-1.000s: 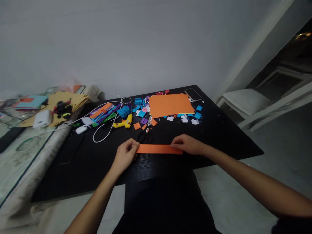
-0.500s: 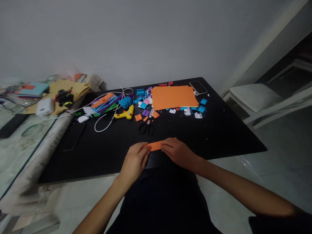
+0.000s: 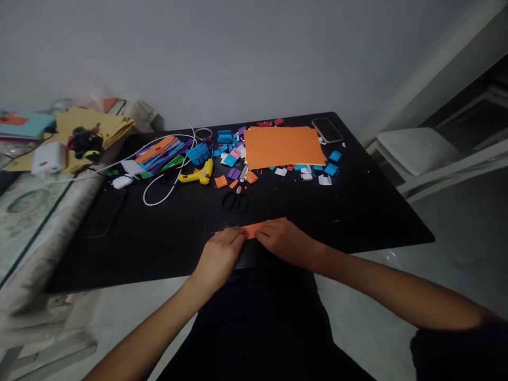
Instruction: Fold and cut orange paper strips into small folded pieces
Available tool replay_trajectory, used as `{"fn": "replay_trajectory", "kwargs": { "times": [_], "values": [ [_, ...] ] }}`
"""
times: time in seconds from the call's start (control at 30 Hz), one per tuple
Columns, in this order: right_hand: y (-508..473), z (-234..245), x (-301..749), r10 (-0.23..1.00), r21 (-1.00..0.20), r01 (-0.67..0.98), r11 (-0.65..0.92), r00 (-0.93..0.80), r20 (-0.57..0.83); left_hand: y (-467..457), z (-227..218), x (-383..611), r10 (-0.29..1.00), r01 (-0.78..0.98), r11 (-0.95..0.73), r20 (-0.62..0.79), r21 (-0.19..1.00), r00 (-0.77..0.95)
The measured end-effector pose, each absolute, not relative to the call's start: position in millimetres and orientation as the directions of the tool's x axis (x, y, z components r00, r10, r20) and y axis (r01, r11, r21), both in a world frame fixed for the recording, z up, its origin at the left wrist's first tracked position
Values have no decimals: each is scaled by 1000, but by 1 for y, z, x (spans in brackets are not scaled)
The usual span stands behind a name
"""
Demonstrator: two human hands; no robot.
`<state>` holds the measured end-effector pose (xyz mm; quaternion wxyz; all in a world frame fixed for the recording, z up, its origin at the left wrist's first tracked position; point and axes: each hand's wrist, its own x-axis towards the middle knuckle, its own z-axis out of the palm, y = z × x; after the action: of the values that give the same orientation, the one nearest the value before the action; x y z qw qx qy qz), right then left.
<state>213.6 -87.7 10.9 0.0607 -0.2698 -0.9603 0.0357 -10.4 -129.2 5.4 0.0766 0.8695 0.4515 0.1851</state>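
Note:
A narrow orange paper strip lies near the front edge of the black table. My left hand and my right hand rest on it close together, fingers curled and pressing the paper, so only its middle and right end show. Black scissors lie just behind the strip.
Behind lie an orange sheet, several small coloured paper squares, a yellow glue gun, a white cable, coloured strips and a phone. A cluttered glass table stands left, a white chair right.
My hands moved from the strip's two ends toward its middle and now sit side by side. The visible strip got shorter. The view has tilted slightly.

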Motion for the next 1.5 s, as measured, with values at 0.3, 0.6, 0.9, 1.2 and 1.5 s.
{"fn": "replay_trajectory", "kwargs": {
  "times": [0.3,0.6,0.9,1.2,1.5],
  "values": [
    [-94,10,212,484,-30,483,875,-868,111,-135,5,-5,779,763,-617,282,191,560],
    [-105,-1,213,530,-18,538,843,-825,196,-138,-2,-3,759,782,-615,343,100,554],
    [-115,-15,229,615,-100,616,781,-734,288,-143,-6,0,772,799,-597,330,78,544],
    [-120,-12,232,690,-111,697,708,-651,316,-153,-13,6,794,815,-574,299,82,529],
    [-119,-13,214,738,-65,762,645,-598,313,-155,-16,9,806,827,-556,302,88,510]
  ]
}}
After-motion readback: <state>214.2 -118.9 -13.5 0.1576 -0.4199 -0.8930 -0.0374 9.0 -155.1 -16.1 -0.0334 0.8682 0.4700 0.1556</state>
